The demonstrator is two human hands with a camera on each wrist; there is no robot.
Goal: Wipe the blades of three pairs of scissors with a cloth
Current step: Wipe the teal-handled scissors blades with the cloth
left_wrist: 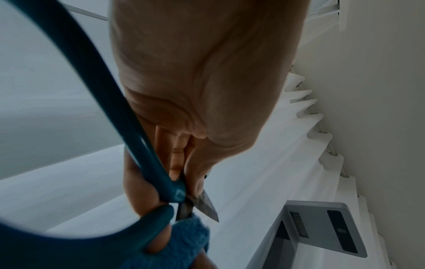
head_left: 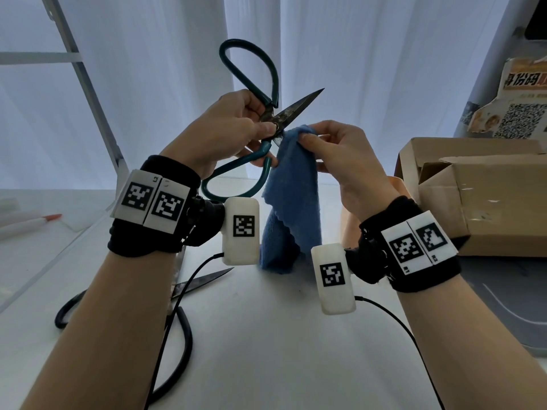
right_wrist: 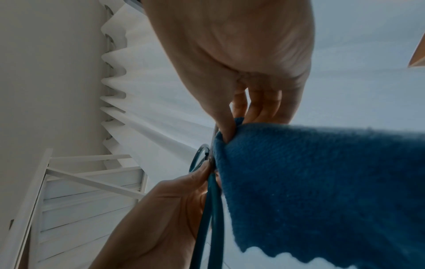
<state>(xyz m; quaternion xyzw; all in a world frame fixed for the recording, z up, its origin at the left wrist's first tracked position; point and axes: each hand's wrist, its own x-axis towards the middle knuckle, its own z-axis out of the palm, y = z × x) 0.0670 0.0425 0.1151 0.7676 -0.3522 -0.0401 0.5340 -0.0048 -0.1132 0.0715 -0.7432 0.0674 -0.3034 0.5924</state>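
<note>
Head view: left hand grips open teal scissors at the pivot above the table; right hand pinches blue cloth around the lower blade's base; upper blade points up-right.

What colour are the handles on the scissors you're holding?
Teal green handles, clearest in the head view.
</note>
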